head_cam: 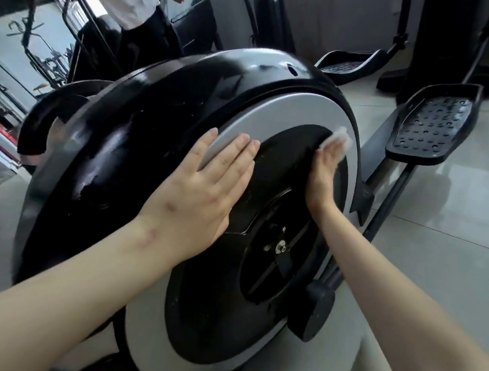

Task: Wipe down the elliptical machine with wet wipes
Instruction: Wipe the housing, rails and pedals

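Here, the straight-fingered right grip [325,168] is pressing a crumpled white wet wipe [339,135] against the round black-and-silver flywheel housing [287,112]; the left grip [205,188], alongside, is lying flat, empty.

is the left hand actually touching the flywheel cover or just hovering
Touching. The head view shows the left hand lying flat against the flywheel cover, with no gap showing between them.

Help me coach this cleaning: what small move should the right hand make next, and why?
Probably slide the wet wipe down along the grey ring. The right hand presses it against the ring's upper stretch, while the left hand lies flat on the cover; most of the ring runs on below.
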